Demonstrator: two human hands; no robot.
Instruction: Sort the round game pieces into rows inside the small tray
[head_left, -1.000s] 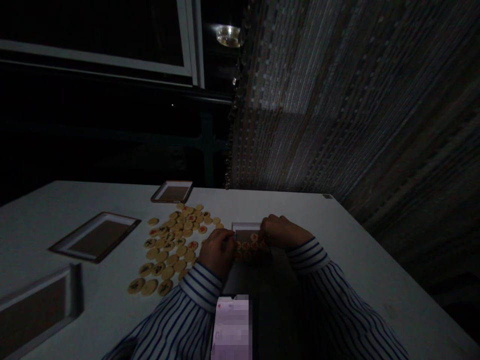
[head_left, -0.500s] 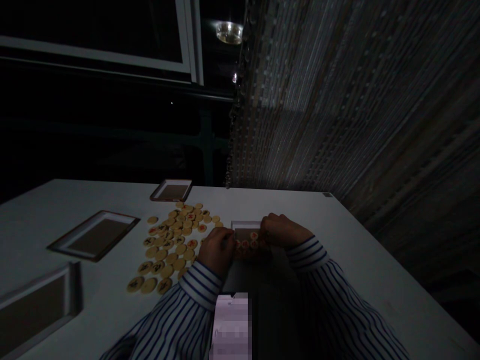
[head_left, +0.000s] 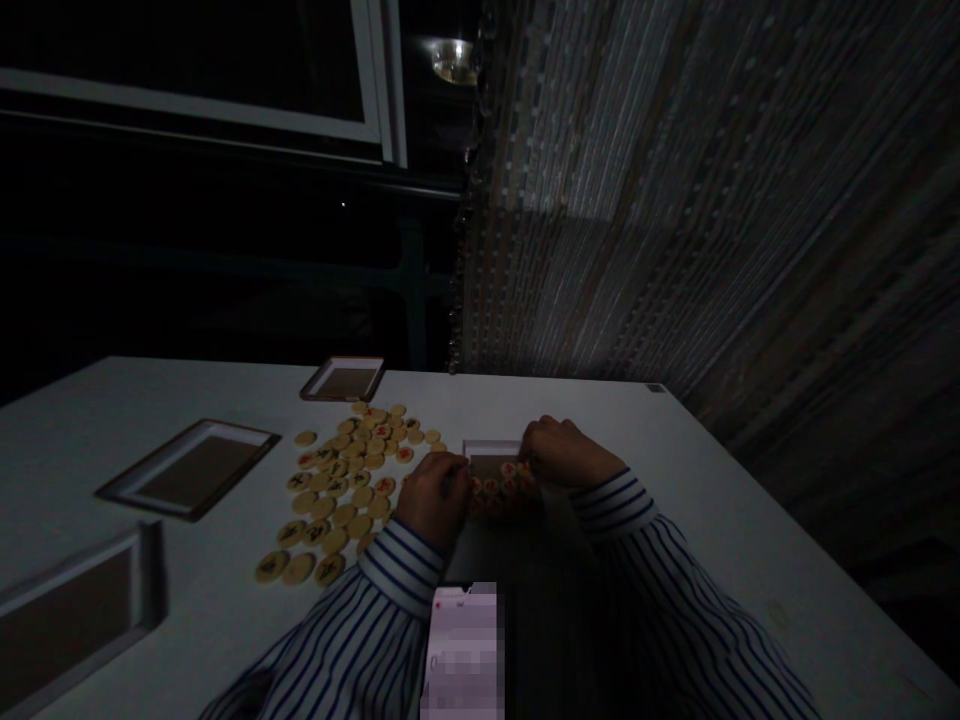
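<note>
Left hand (head_left: 433, 497) and right hand (head_left: 564, 452) curl over boxed discs (head_left: 496, 487); grip closure unclear.

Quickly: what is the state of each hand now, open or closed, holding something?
Left hand: curled, fingertips at the round pieces in the small tray; grip cannot be told.
Right hand: curled over the same pieces; grip cannot be told.
</note>
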